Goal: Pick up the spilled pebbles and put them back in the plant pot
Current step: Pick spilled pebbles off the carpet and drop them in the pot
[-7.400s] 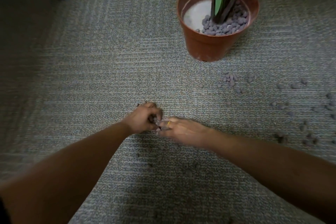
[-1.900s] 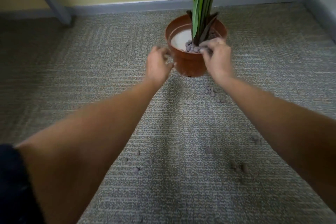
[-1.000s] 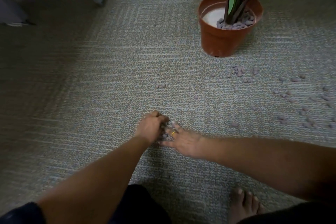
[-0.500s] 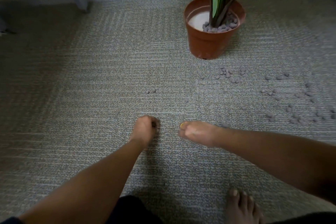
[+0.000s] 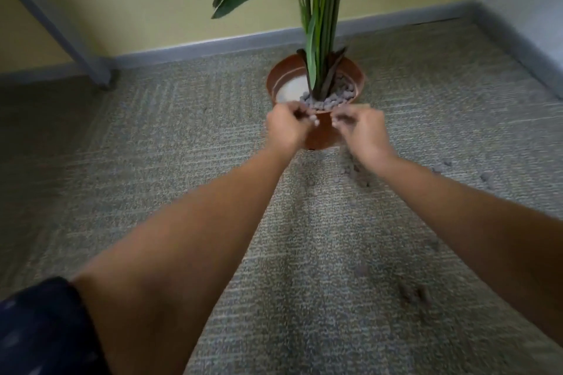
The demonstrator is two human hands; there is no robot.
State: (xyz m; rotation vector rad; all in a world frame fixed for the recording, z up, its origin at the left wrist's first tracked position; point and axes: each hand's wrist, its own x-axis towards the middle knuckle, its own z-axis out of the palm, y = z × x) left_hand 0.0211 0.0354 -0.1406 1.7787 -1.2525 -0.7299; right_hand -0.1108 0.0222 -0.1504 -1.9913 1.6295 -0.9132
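Upright pot (image 5: 320, 137) on floor (image 5: 182, 167), toward far edge. At its near rim: left hand (image 5: 285, 127), right hand (image 5: 362, 128), just apart. Fingers of both curled inward. Motion blur, so I cannot tell whether anything is pinched inside. In pot, pebbles (image 5: 332, 97) cover near and right side only; white base (image 5: 289, 90) bare at left. On floor, strays (image 5: 356, 175) lie just right of pot, more toward right edge and near right corner. I judge task part done, several trips left.
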